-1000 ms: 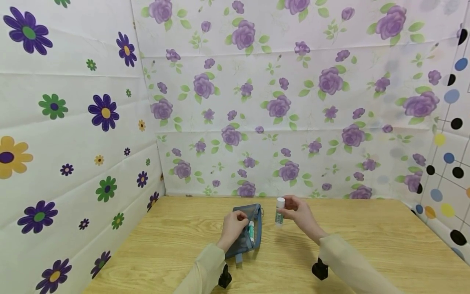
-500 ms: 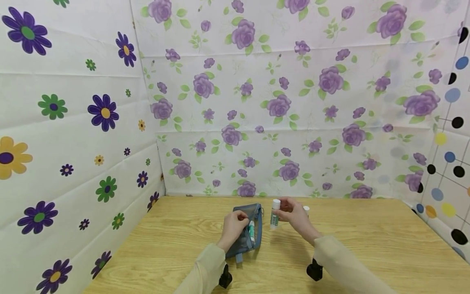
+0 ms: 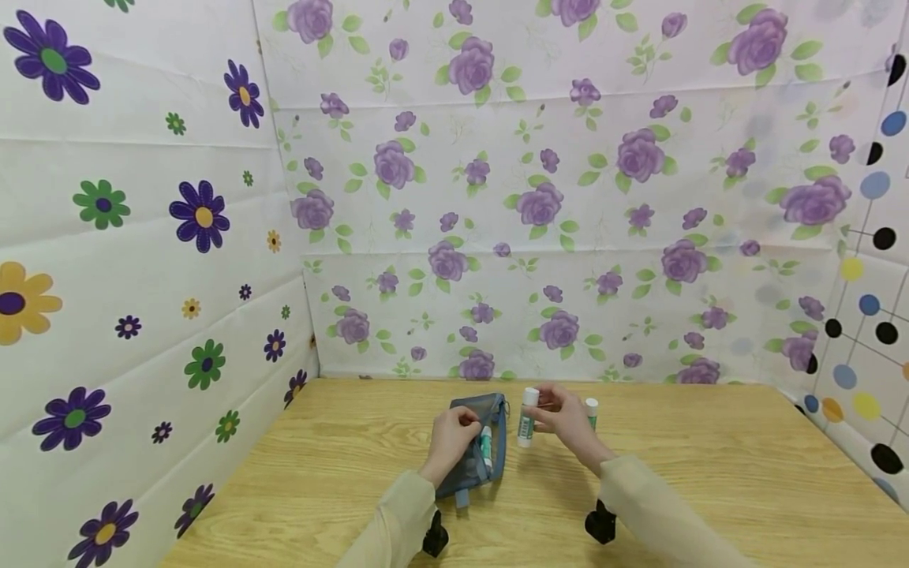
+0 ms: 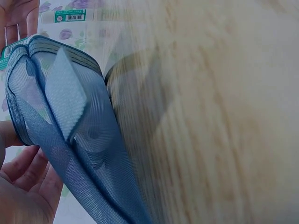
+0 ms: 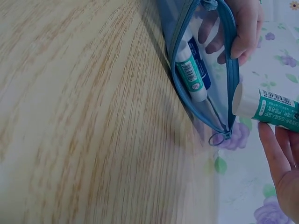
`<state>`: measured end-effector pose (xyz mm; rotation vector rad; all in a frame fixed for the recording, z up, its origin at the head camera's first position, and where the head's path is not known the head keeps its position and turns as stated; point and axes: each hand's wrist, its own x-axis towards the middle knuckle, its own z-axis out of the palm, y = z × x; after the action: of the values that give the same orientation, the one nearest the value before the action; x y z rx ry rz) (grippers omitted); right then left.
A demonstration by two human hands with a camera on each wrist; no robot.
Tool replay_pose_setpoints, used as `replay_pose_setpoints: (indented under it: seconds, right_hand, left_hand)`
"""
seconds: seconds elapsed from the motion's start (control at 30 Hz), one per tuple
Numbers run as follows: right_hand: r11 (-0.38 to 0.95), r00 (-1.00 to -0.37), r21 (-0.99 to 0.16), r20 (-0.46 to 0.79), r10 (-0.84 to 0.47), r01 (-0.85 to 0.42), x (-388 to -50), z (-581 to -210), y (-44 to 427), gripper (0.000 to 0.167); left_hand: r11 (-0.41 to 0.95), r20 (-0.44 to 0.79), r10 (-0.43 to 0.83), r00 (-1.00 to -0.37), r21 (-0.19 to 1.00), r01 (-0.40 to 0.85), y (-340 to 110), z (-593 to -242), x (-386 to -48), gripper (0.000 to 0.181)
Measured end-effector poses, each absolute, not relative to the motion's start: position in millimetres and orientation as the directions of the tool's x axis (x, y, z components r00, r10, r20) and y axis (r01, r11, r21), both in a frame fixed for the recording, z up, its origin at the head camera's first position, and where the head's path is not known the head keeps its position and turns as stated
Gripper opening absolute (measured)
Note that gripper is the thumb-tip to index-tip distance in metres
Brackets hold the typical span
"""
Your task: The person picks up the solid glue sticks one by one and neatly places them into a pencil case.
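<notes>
My left hand (image 3: 450, 439) pinches the upper edge of a blue mesh zip pouch (image 3: 501, 442) lying on the table, its mouth turned to the right. Inside the pouch, in the right wrist view, are a white-and-green glue stick (image 5: 190, 73) and a dark blue stick-shaped item (image 5: 200, 63). Between thumb and fingers, my right hand (image 3: 570, 422) holds another glue stick (image 3: 528, 420), slightly tilted, just right of the pouch mouth and apart from it. One more white-capped glue stick (image 3: 592, 407) stands behind the right hand, partly hidden by it.
The wooden table (image 3: 710, 457) extends to both sides of the hands. Flower-patterned cloth walls (image 3: 398, 300) close off the back and left, with a dotted cloth (image 3: 862, 331) on the right. A black wrist camera (image 3: 600, 522) hangs below the right sleeve.
My right hand has moved left with its glue stick, closer to the pouch mouth. The standing glue stick has come into view behind it. The left hand and pouch have stayed put.
</notes>
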<state>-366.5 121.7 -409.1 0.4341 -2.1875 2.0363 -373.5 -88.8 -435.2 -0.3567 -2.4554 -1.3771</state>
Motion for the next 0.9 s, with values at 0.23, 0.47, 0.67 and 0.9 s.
replay_pose_setpoints:
  seconds: [0.23, 0.47, 0.67, 0.9]
  right_hand:
    - [0.004, -0.974, -0.979, 0.203, -0.101, -0.205, -371, -416, 116, 0.04]
    - [-0.025, -0.987, -0.991, 0.134, -0.084, -0.132, -374, -421, 108, 0.038]
    - [-0.016, -0.994, -0.997, 0.074, -0.079, -0.073, -374, -422, 101, 0.036]
    - [0.01, -0.996, -0.999, 0.031, -0.089, -0.032, -373, -424, 94, 0.045]
  left_hand:
    - [0.496, 0.367, 0.068, -0.928, 0.794, 0.351, -88, -434, -372, 0.008]
    - [0.496, 0.362, 0.067, -0.93, 0.797, 0.346, -88, -434, -370, 0.008]
    - [0.499, 0.361, 0.062, -0.931, 0.796, 0.342, -88, -435, -371, 0.008]
    - [0.51, 0.363, 0.055, -0.93, 0.791, 0.338, -87, -434, -373, 0.008]
